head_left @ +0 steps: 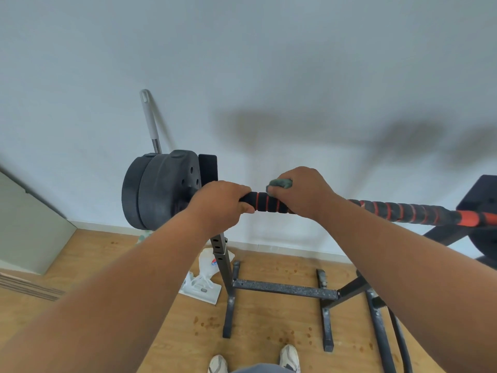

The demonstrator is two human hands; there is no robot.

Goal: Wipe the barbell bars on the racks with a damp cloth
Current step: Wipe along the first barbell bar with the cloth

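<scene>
A barbell bar (pixel 398 211), black with red bands, lies across a black rack (pixel 222 254) at chest height. Two black weight plates (pixel 158 189) sit on its left end. My left hand (pixel 220 203) grips the bar just right of the plates, fingers curled round it. Close beside it, my right hand (pixel 304 192) holds a grey-green cloth (pixel 281 183) wrapped against the bar. Most of the cloth is hidden under my fingers. A short stretch of bar shows between the two hands.
The rack's black base bars (pixel 285 289) spread over the wooden floor in front of my shoes (pixel 289 356). A mop handle (pixel 149 119) leans on the white wall, its white head (pixel 201 286) on the floor. Another dark plate (pixel 484 195) is at the right edge.
</scene>
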